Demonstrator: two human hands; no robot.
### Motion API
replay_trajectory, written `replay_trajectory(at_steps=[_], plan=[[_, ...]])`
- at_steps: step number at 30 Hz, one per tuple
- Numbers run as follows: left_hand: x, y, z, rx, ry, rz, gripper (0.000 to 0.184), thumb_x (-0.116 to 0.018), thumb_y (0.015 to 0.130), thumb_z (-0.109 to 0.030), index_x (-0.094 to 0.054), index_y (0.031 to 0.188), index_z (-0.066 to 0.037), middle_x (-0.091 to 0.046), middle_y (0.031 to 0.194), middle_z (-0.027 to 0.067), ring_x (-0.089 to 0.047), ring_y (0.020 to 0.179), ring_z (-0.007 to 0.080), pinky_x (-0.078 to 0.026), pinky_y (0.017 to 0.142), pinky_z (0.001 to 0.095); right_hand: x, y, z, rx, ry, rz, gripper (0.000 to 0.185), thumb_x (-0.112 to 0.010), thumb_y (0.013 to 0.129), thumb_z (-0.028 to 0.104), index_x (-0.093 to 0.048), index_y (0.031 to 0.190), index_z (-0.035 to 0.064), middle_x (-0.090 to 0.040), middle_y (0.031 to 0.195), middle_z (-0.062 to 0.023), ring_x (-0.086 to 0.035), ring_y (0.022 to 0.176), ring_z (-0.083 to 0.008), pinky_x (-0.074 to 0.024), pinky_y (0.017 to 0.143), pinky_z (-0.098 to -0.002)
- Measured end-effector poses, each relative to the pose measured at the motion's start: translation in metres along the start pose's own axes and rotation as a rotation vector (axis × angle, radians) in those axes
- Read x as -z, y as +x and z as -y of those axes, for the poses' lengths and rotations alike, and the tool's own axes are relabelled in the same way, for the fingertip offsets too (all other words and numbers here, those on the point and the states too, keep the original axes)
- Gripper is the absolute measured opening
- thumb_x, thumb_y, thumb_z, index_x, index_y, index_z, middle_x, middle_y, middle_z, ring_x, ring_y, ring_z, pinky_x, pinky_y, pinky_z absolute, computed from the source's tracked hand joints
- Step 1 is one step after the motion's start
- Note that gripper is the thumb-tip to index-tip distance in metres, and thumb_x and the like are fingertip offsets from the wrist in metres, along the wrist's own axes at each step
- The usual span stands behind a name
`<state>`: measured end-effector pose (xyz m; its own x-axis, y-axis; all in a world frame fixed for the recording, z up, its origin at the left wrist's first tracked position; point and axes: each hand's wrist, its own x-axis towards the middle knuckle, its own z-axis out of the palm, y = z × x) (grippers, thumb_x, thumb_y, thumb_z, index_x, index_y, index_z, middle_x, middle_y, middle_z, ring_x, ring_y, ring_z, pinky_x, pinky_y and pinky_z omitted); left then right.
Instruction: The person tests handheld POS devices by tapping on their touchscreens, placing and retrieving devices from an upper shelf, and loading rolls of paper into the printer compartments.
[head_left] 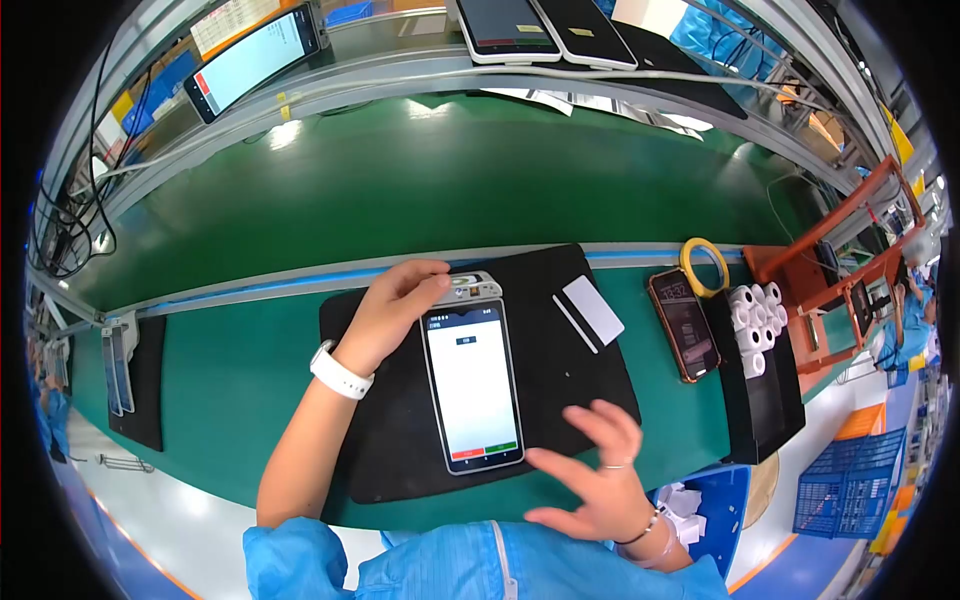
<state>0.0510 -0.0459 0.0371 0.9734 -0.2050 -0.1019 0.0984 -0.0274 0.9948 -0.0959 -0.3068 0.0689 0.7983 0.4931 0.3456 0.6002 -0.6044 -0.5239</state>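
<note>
A white handheld payment terminal (472,385) lies upright in my view on a black mat (385,440). Its screen is lit, mostly white, with a red and a green button at the bottom. My left hand (405,295), with a white watch on the wrist, grips the terminal's top end by the printer part; some fingers are hidden. At the lower right corner of the screen, my right hand (600,475) has its fingers spread and holds nothing. One fingertip is close to that corner; I cannot tell if it touches. A white magnetic-stripe card (594,310) rests on the mat.
To the right are a phone (684,325), a yellow tape roll (704,262) and a black tray (762,410) with several white paper rolls (756,318). A blue bin (728,515) stands below the edge. More terminals (118,370) lie left; a shelf (400,75) spans the back.
</note>
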Motion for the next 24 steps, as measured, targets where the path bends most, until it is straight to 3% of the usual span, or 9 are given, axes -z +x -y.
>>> replay_trajectory(at_steps=[4,7,9,11,13,16,19,20,24], plan=[[-0.015,-0.047,-0.063,-0.271,0.048,-0.004,0.068,-0.077,0.068,-0.024,-0.049,0.123,0.004,-0.06,0.112,0.0105,-0.055,0.106,0.0178,-0.041,0.093,0.0297,0.009,0.002,-0.014,-0.1,0.621,-0.226,0.086,-0.076,0.066,0.045,-0.037,0.13,0.0038,-0.029,0.136,-0.0227,-0.027,0.127,-0.0385,-0.0283,0.1,-0.0466],[-0.023,-0.091,-0.111,-0.774,0.731,0.298,0.08,-0.086,0.055,-0.035,-0.053,0.118,0.003,-0.061,0.104,0.0233,-0.064,0.091,0.0338,-0.05,0.081,0.0352,-0.001,0.02,0.008,-0.006,1.243,-0.3,0.097,-0.075,0.068,0.045,-0.023,0.135,-0.001,-0.025,0.137,-0.0257,-0.026,0.13,-0.0363,-0.0298,0.101,-0.046],[-0.047,-0.121,-0.114,-0.718,0.699,0.263,0.063,-0.08,0.065,-0.029,-0.057,0.116,-0.002,-0.064,0.097,0.0178,-0.066,0.08,0.0315,-0.054,0.067,0.0333,0.005,0.028,0.024,0.039,1.058,-0.11,0.088,-0.069,0.073,0.051,-0.022,0.135,0.0117,-0.028,0.132,-0.0317,-0.032,0.125,-0.045,-0.0313,0.099,-0.0551],[-0.046,-0.14,-0.131,-0.787,0.807,0.39,0.057,-0.064,0.076,-0.036,-0.053,0.114,0.005,-0.059,0.095,0.0202,-0.063,0.073,0.0312,-0.053,0.061,0.0334,-0.012,0.035,0.044,0.038,1.133,-0.154,0.047,-0.059,0.086,0.023,-0.036,0.124,0.0077,-0.044,0.122,-0.0236,-0.046,0.115,-0.0383,-0.0368,0.097,-0.0473],[-0.04,-0.146,-0.142,-0.45,0.824,0.653,0.056,-0.064,0.077,-0.035,-0.054,0.114,0.005,-0.059,0.091,0.0183,-0.063,0.072,0.0276,-0.052,0.057,0.0336,-0.013,0.042,0.071,0.105,1.022,-0.289,0.055,-0.072,0.072,0.02,-0.047,0.119,0.007,-0.048,0.117,-0.0206,-0.05,0.105,-0.0358,-0.0426,0.085,-0.0467],[-0.037,-0.142,-0.144,-0.477,0.852,0.701,0.035,-0.059,0.083,-0.028,-0.06,0.101,0.001,-0.06,0.081,0.012,-0.061,0.068,0.0207,-0.049,0.056,0.0305,-0.004,0.037,0.05,0.298,1.156,0.042,0.088,-0.076,0.069,0.023,-0.024,0.138,0.0043,-0.029,0.134,-0.0303,-0.036,0.123,-0.0453,-0.0312,0.099,-0.0544],[-0.023,-0.125,-0.133,-0.465,0.884,0.909,0.041,-0.063,0.081,-0.023,-0.057,0.117,-0.004,-0.064,0.09,0.011,-0.065,0.067,0.0277,-0.054,0.059,0.034,-0.009,0.034,0.048,0.289,1.155,-0.027,0.084,-0.075,0.069,0.023,-0.028,0.136,0.0043,-0.032,0.133,-0.029,-0.036,0.122,-0.0454,-0.032,0.099,-0.0524],[-0.027,-0.119,-0.129,-0.524,0.836,0.819,0.029,-0.046,0.089,-0.019,-0.059,0.111,-0.006,-0.062,0.076,0.0084,-0.061,0.056,0.0256,-0.051,0.052,0.0347,-0.012,0.033,0.046,0.303,1.123,-0.051,0.087,-0.077,0.067,0.027,-0.028,0.136,0.0054,-0.028,0.135,-0.0299,-0.031,0.125,-0.0462,-0.0279,0.1,-0.0541],[-0.016,-0.08,-0.074,-0.067,0.173,0.971,0.039,-0.039,0.094,-0.028,-0.056,0.072,-0.001,-0.05,0.054,0.0128,-0.049,0.046,0.025,-0.038,0.048,0.035,0.005,0.037,0.056,0.221,1.08,-0.154,0.093,-0.078,0.062,0.035,-0.029,0.135,0.0051,-0.022,0.137,-0.0317,-0.023,0.127,-0.05,-0.0211,0.1,-0.0585]])
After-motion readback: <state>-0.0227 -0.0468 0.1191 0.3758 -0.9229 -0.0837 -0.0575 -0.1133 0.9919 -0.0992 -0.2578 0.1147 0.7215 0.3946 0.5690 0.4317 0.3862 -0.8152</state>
